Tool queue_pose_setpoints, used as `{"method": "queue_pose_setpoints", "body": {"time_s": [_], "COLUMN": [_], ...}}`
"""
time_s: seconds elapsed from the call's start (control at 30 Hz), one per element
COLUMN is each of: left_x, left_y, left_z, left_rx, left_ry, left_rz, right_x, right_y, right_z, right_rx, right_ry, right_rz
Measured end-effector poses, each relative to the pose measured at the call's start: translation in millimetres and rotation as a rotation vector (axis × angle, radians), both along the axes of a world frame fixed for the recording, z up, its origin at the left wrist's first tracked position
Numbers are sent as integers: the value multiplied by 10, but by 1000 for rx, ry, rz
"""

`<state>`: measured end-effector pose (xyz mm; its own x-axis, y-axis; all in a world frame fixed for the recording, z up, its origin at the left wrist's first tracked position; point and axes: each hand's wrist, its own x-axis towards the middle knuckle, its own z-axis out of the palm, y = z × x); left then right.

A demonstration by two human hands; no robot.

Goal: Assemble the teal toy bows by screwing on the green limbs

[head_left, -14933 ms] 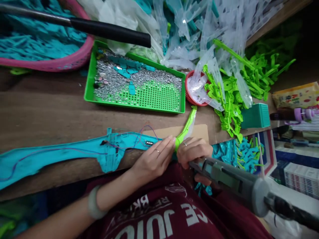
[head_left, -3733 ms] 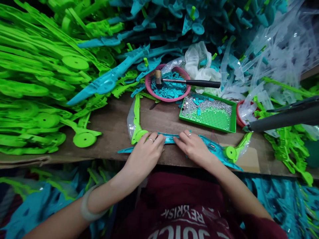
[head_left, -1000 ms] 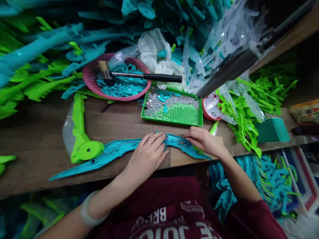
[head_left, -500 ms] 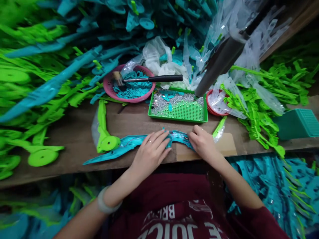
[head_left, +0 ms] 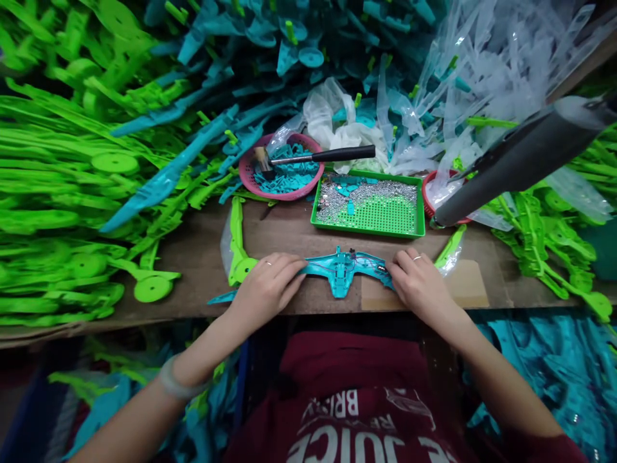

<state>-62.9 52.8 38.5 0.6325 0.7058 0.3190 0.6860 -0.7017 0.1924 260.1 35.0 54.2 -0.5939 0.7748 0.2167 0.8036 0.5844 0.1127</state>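
Observation:
A blue plastic toy bow shell (head_left: 341,273) lies on the workbench, its hollow inside facing up, with thin wires along it. My left hand (head_left: 268,283) is closed over its left limb, fingers toward the middle. On the right limb, near a small dark part, my right hand (head_left: 417,278) grips with bent fingers. Lime green arms with clear plastic pieces are at both ends: the left green arm (head_left: 237,239) stands behind my left hand, and the right green arm (head_left: 450,247) shows beyond my right hand.
A green tray (head_left: 369,228) of small metal screws sits behind the shell. Beside it, a pink basket (head_left: 248,177) holds blue bits, with a hammer (head_left: 337,154) across it. A dark grey power screwdriver (head_left: 511,164) hangs at right. Green parts (head_left: 58,225) are heaped at left.
My left hand has slid left from the middle of the shell onto its left limb, uncovering the centre. The right hand stays on the right limb. The view has shifted.

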Motion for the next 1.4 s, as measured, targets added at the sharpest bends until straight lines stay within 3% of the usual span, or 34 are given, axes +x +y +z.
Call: {"method": "queue_pose_setpoints", "body": {"time_s": [0.1,0.2,0.33,0.47,0.77,1.0,1.13,1.23,1.4], "left_x": [-46,-94,-94,-94,-137,-111,-21,51,121], "left_y": [24,7,-33,-52,-90,-15,6,2,16], "left_z": [11,16,-16,-52,-147,-14,43,67,132], "left_rx": [-23,-14,-5,-16,23,-1,65,79,45], "left_ry": [-46,-45,-65,-90,-129,30,249,347,396], "left_rz": [97,119,125,135,79,32,-14,3,-18], "right_x": [-164,-554,-1158,-1401,-1322,-1282,-1059,-791,-546], "right_y": [53,155,309,387,379,372,435,518,675], "right_z": [107,133,-23,-158,-190,-125,-80,-3,100], "right_rx": [-3,-86,-247,-339,-367,-313,-345,-335,-435], "right_ry": [96,185,176,178,153,62,147,262,150], "right_rz": [11,88,133,114,132,218,281,223,212]}}
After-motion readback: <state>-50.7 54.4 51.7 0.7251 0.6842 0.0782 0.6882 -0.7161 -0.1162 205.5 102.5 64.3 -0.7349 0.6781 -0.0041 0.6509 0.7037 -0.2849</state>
